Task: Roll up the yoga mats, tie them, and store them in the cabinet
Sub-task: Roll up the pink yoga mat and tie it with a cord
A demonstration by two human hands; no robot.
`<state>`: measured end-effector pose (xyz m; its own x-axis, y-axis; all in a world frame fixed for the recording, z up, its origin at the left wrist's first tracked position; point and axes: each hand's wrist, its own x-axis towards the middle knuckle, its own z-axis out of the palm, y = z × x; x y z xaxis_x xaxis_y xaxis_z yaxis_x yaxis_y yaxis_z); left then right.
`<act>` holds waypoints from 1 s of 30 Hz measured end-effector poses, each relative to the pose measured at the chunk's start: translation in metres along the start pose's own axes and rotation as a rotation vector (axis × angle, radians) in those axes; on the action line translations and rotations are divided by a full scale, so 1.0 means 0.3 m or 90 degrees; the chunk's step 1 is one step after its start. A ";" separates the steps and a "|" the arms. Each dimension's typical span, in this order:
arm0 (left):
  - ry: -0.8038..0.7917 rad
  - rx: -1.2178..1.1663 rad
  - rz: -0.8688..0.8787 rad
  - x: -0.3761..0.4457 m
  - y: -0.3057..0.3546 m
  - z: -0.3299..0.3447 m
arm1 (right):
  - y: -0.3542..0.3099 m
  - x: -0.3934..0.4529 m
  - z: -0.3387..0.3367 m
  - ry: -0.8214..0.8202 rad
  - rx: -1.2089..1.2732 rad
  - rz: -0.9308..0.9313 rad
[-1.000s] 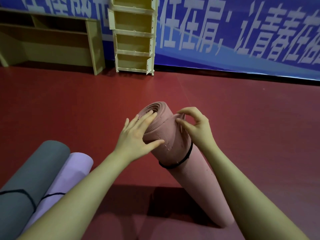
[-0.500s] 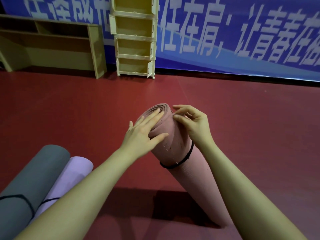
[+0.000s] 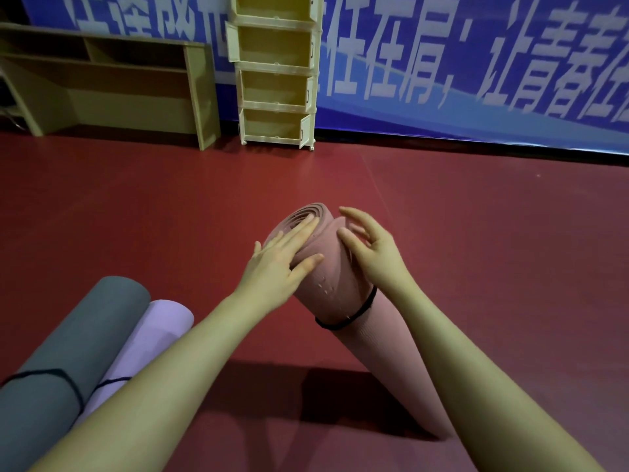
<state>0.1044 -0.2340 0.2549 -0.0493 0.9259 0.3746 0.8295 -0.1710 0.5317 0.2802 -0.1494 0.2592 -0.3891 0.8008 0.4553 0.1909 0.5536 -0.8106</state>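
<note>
Pink rolled mat (image 3: 326,274) stands tilted, top leaning away-left, both hands' straight fingers (image 3: 299,229) pressing it

- Open red floor (image 3: 476,233) is seen between the pink rolled mat (image 3: 343,287) and the cream cabinet (image 3: 277,83) by the wall.
- The cabinet's left flank is bounded by a wooden shelf unit (image 3: 112,83).
- The floor at lower left is taken up by the grey mat (image 3: 68,349) and lilac mat (image 3: 153,338), lying side by side and touching.
- The pink roll's far end is flanked by the left hand (image 3: 279,267) and right hand (image 3: 371,253).
</note>
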 end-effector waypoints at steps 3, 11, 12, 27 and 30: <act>-0.025 0.026 -0.024 -0.029 -0.006 -0.016 | 0.017 -0.066 0.011 -0.076 -0.045 0.052; -0.024 0.082 -0.056 -0.073 -0.005 -0.013 | 0.020 -0.162 -0.009 -0.094 -0.070 0.060; -0.012 0.067 -0.039 -0.080 -0.004 -0.008 | 0.023 -0.177 -0.011 -0.098 -0.114 0.048; 0.057 0.026 0.095 -0.096 0.154 0.004 | -0.067 -0.266 -0.118 0.009 -0.153 0.016; 0.104 -0.100 0.150 -0.063 0.222 0.037 | -0.044 -0.315 -0.221 0.049 -0.133 0.033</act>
<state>0.1668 -0.2592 0.2748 0.0353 0.7905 0.6115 0.7328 -0.4365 0.5220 0.3742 -0.2171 0.2513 -0.3060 0.8404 0.4474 0.3950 0.5396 -0.7435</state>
